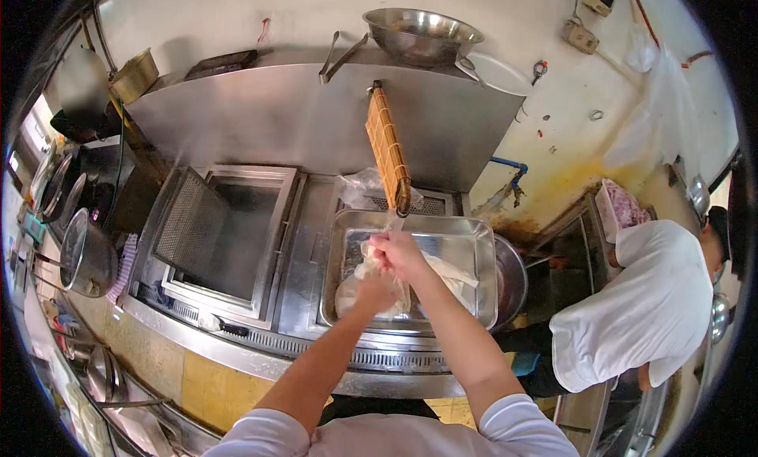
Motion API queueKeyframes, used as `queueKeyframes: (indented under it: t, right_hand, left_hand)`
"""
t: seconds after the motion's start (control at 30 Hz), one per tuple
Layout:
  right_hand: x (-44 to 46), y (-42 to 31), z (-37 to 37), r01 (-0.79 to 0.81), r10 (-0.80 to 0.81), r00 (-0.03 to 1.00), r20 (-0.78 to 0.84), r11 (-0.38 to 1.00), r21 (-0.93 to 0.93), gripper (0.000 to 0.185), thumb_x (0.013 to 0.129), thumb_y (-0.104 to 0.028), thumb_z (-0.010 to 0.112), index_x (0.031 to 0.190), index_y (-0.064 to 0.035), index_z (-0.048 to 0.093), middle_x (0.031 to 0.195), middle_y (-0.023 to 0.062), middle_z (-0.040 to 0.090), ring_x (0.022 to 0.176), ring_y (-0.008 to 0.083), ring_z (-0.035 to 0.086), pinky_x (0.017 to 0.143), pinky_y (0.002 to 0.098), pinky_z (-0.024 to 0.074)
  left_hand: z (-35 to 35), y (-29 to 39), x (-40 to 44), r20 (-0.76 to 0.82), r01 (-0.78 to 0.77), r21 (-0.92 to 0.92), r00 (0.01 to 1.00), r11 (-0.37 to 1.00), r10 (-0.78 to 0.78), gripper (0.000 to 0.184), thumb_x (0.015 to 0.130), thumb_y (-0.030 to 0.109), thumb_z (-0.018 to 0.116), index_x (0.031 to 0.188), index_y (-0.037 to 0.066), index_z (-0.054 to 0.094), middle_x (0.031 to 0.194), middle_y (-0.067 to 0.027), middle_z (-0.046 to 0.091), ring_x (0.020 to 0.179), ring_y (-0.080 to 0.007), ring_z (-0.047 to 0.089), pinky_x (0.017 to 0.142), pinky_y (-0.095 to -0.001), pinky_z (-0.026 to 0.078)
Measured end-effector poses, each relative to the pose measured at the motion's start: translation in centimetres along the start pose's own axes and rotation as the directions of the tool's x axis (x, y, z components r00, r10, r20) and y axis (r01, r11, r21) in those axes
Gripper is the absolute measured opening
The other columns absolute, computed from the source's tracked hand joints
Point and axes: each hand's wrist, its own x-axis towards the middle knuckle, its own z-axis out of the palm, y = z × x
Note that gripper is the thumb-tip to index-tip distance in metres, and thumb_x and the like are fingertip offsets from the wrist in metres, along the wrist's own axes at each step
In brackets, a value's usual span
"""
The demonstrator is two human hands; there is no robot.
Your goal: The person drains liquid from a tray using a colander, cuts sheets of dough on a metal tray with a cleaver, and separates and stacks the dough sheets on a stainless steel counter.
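Both of my hands are close together over a rectangular metal tray [487,279]. My right hand [397,254] is closed around the gathered top of a clear plastic bag [401,299]. Lower and to the left, my left hand [376,293] is at the side of the same bag; its fingers are blurred, so their grip does not show. Pale contents sit in the bag at the tray's left part. A whitish piece [452,274] lies in the tray to the right of my hands. Just above my right hand hangs a bamboo mat [384,149].
A metal basin [512,279] stands right of the tray. To the left is a sunken fryer-like well [245,220] with a perforated panel [189,224]. A knife [225,325] lies near the front edge. Another person [632,307] bends over at the right.
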Motion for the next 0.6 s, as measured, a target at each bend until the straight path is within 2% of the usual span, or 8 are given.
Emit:
queueKeyframes:
  t: [0.07, 0.13, 0.23, 0.33, 0.43, 0.5, 0.53, 0.6]
  right_hand:
    - [2.6, 4.6, -1.8, 0.094, -0.139, 0.986, -0.087, 0.912, -0.399, 0.018, 0.090, -0.014, 0.067, 0.104, -0.0021, 0.067, 0.080, 0.0108, 0.066, 0.067, 0.0276, 0.064, 0.062, 0.0405, 0.0531]
    - [4.3, 8.8, -4.6, 0.141, -0.371, 0.926, -0.064, 0.499, -0.855, 0.020, 0.084, -0.018, 0.071, 0.101, -0.0082, 0.072, 0.099, 0.0190, 0.071, 0.083, 0.0334, 0.070, 0.073, 0.0474, 0.0560]
    - [0.7, 12.3, -6.9, 0.053, -0.422, 0.906, 0.024, 0.058, -0.997, 0.049, 0.085, -0.028, 0.069, 0.132, -0.0150, 0.063, 0.145, 0.0231, 0.050, 0.131, 0.0451, 0.049, 0.107, 0.0571, 0.0406]
    - [-0.9, 13.7, -7.6, 0.081, -0.387, 0.921, 0.049, 0.067, -0.994, 0.057, 0.083, -0.026, 0.071, 0.138, -0.0158, 0.060, 0.162, 0.0202, 0.025, 0.147, 0.0461, 0.023, 0.120, 0.0541, 0.0244]
    - [-1.1, 13.3, -7.1, 0.219, -0.433, 0.883, 0.180, 0.040, -0.975, 0.058, 0.081, -0.021, 0.074, 0.136, -0.0129, 0.061, 0.153, 0.0226, 0.041, 0.138, 0.0478, 0.041, 0.114, 0.0543, 0.0348]
    - [0.0, 14.5, -6.2, 0.312, -0.478, 0.871, 0.113, 0.362, -0.878, 0.060, 0.079, -0.017, 0.076, 0.136, -0.0104, 0.060, 0.142, 0.0217, 0.053, 0.125, 0.0447, 0.053, 0.107, 0.0527, 0.0430]
    - [-0.5, 13.5, -4.2, 0.354, -0.486, 0.871, 0.077, 0.510, -0.784, 0.061, 0.078, -0.015, 0.077, 0.136, -0.0092, 0.060, 0.136, 0.0212, 0.059, 0.119, 0.0432, 0.060, 0.104, 0.0519, 0.0470]
    - [-0.9, 12.9, -1.8, 0.162, -0.215, 0.971, -0.106, 0.913, -0.374, 0.040, 0.083, -0.005, 0.072, 0.121, 0.0011, 0.063, 0.109, 0.0163, 0.069, 0.096, 0.0311, 0.069, 0.089, 0.0411, 0.0559]
  left_hand:
    - [1.3, -0.3, -3.5, 0.003, -0.091, 0.078, 0.996, 0.993, 0.091, 0.030, 0.084, 0.040, 0.069, 0.101, 0.015, 0.073, 0.136, -0.0181, 0.056, 0.130, -0.0389, 0.049, 0.107, -0.0575, 0.039]
    - [0.0, -1.1, -4.7, 0.034, -0.148, 0.098, 0.989, 0.984, 0.146, 0.030, 0.081, 0.038, 0.073, 0.103, 0.017, 0.073, 0.147, -0.0157, 0.047, 0.140, -0.0364, 0.039, 0.112, -0.0594, 0.033]
    - [-4.0, -1.7, -5.7, 0.135, -0.127, 0.126, 0.985, 0.984, 0.110, 0.036, 0.076, 0.036, 0.079, 0.105, 0.017, 0.072, 0.153, -0.0133, 0.039, 0.145, -0.0346, 0.031, 0.115, -0.0627, 0.029]
    - [-3.2, -3.8, -5.2, 0.131, -0.176, 0.123, 0.978, 0.977, 0.160, 0.037, 0.074, 0.035, 0.082, 0.104, 0.016, 0.072, 0.155, -0.0109, 0.034, 0.148, -0.0342, 0.027, 0.115, -0.0655, 0.028]
    - [-3.9, -4.1, -4.5, 0.173, -0.230, 0.139, 0.963, 0.963, 0.205, 0.037, 0.074, 0.034, 0.083, 0.105, 0.016, 0.072, 0.156, -0.0098, 0.033, 0.149, -0.0335, 0.026, 0.114, -0.0663, 0.029]
    - [-5.1, -3.3, -4.5, 0.262, -0.208, 0.185, 0.952, 0.960, 0.156, 0.036, 0.075, 0.033, 0.082, 0.105, 0.016, 0.072, 0.155, -0.0107, 0.037, 0.148, -0.0338, 0.028, 0.112, -0.0672, 0.031]
    - [-4.6, -3.3, -4.8, 0.154, -0.167, 0.092, 0.976, 0.982, 0.152, 0.035, 0.076, 0.031, 0.081, 0.106, 0.015, 0.072, 0.150, -0.0120, 0.043, 0.145, -0.0349, 0.033, 0.112, -0.0648, 0.033]
    - [-3.2, -3.4, -5.8, -0.066, -0.109, -0.100, 0.993, 0.989, 0.103, 0.033, 0.077, 0.028, 0.079, 0.106, 0.013, 0.073, 0.139, -0.0147, 0.055, 0.139, -0.0371, 0.043, 0.110, -0.0600, 0.038]
